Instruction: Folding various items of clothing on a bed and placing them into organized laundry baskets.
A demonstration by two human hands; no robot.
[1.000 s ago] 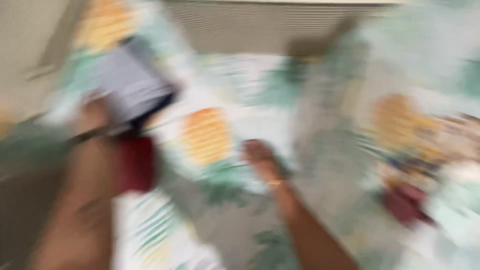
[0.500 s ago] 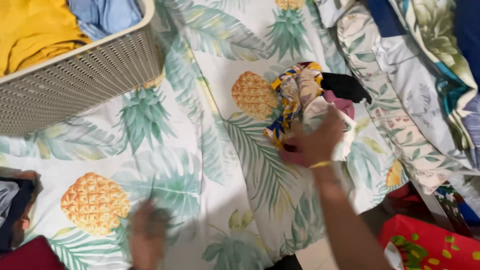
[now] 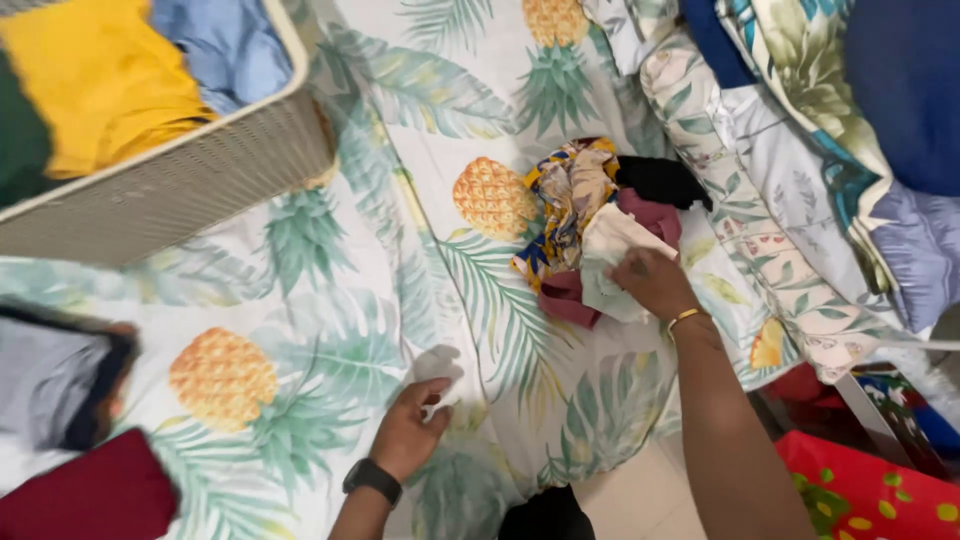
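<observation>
Right hand (image 3: 652, 282) gripping a cream cloth (image 3: 612, 262) atop the clothes pile (image 3: 590, 215) near the bedsheet's (image 3: 330, 300) right edge. Left hand (image 3: 408, 432) resting on the sheet near its front edge, fingers loosely curled, holding nothing.

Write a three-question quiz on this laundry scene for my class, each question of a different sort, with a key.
1. True or false: the right hand rests on the small pile of clothes lying on the pineapple-print sheet.
2. Multiple choice: what does the left hand touch? A) the laundry basket B) the pineapple-print sheet C) the red bag
3. Fill in: the folded garment on top in the laundry basket, next to the blue one, is coloured ____.

Key: 1 true; 2 B; 3 yellow.
</observation>
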